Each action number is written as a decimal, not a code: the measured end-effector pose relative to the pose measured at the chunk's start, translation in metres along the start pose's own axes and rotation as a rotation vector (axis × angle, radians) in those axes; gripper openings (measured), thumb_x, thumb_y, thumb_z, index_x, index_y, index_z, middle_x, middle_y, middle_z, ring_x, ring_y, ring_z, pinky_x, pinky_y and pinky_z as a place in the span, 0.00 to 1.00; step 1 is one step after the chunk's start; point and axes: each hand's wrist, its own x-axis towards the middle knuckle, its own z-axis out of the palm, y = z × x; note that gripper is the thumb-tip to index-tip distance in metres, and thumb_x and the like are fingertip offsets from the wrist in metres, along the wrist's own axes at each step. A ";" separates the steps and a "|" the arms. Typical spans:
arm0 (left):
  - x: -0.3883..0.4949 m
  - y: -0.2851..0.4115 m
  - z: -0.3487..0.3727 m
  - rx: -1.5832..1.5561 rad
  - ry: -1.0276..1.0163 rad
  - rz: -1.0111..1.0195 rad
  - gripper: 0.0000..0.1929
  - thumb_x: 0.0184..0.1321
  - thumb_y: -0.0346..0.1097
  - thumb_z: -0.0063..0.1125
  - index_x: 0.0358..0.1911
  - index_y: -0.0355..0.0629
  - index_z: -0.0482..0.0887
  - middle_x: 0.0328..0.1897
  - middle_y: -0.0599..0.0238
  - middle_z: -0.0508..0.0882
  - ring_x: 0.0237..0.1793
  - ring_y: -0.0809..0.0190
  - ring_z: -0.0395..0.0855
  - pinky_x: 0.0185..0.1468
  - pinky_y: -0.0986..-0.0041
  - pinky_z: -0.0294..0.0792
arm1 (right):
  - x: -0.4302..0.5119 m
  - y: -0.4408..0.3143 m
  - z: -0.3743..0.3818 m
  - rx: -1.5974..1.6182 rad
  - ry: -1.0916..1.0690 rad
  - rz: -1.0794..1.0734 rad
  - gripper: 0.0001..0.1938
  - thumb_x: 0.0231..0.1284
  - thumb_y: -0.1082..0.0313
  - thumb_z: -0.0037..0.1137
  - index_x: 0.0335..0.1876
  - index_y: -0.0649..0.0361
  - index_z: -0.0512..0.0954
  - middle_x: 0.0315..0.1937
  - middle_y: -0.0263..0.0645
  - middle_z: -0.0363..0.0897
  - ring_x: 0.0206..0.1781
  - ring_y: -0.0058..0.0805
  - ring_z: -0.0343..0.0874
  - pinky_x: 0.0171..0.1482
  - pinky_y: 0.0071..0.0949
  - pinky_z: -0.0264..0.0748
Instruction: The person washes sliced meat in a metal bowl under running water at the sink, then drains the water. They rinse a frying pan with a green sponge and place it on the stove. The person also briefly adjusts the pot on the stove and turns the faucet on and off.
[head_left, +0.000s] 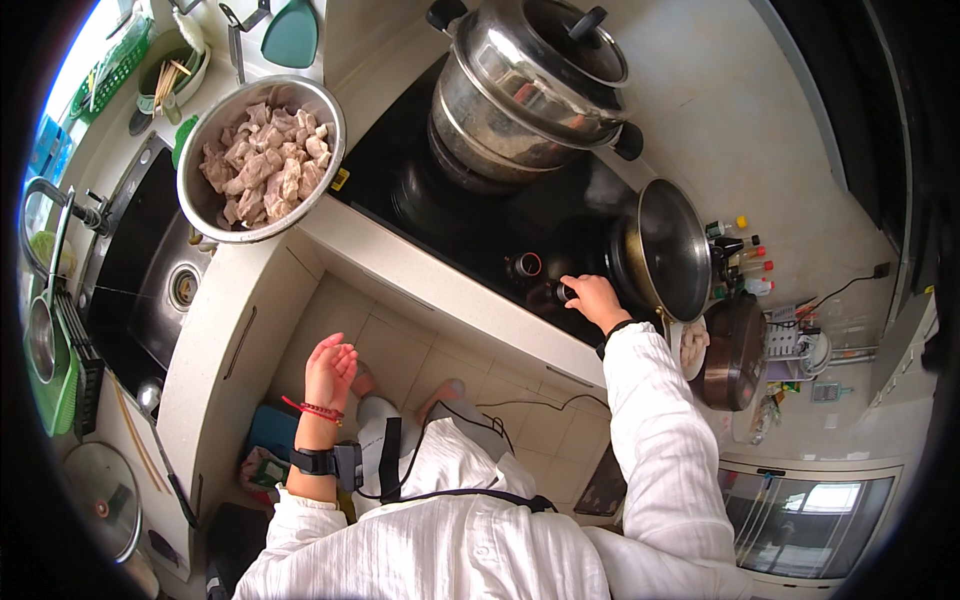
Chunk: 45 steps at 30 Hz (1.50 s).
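My right hand (595, 300) is at the front of the black glass cooktop (442, 217), its fingers closed on a dark control knob (564, 292). Left of that knob is a second knob (527, 264) with a lit red ring. A frying pan (675, 251) sits on the right burner, its inside bare. Behind, a large lidded steel steamer pot (517, 105) stands on the cooktop. My left hand (330, 367) hangs over the floor in front of the cabinets, holding nothing, its fingers loosely curled. A steel bowl (337, 150) full of pale meat chunks (262, 165) rests at the counter corner.
At left is a sink (142, 277) with a faucet (90, 217); a ladle (150, 397), wooden chopsticks (135, 435) and a glass lid (101, 495) lie nearby. Sauce bottles (739, 244) and a brown cooker (731, 352) stand right of the pan. A cable (540, 405) crosses the floor.
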 end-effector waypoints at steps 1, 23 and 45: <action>0.000 0.000 0.000 0.007 -0.007 0.000 0.11 0.62 0.31 0.51 0.47 0.43 0.78 0.35 0.66 0.82 0.35 0.67 0.82 0.39 0.78 0.75 | -0.001 0.002 0.000 0.010 -0.001 -0.016 0.20 0.45 0.66 0.67 0.48 0.55 0.78 0.33 0.42 0.81 0.39 0.43 0.80 0.42 0.39 0.77; -0.050 0.062 -0.002 -0.069 0.020 0.175 0.10 0.63 0.31 0.52 0.47 0.45 0.77 0.39 0.66 0.82 0.40 0.69 0.82 0.44 0.79 0.74 | 0.035 -0.164 -0.085 0.549 -0.008 -0.176 0.10 0.44 0.78 0.65 0.34 0.67 0.78 0.36 0.44 0.77 0.32 0.34 0.81 0.31 0.27 0.79; -0.209 0.108 -0.210 0.272 1.057 0.896 0.15 0.63 0.32 0.53 0.53 0.41 0.75 0.45 0.67 0.83 0.44 0.70 0.79 0.43 0.82 0.69 | 0.219 -0.561 -0.127 0.676 -0.013 -1.173 0.08 0.49 0.63 0.65 0.34 0.56 0.82 0.35 0.41 0.81 0.42 0.43 0.79 0.47 0.34 0.74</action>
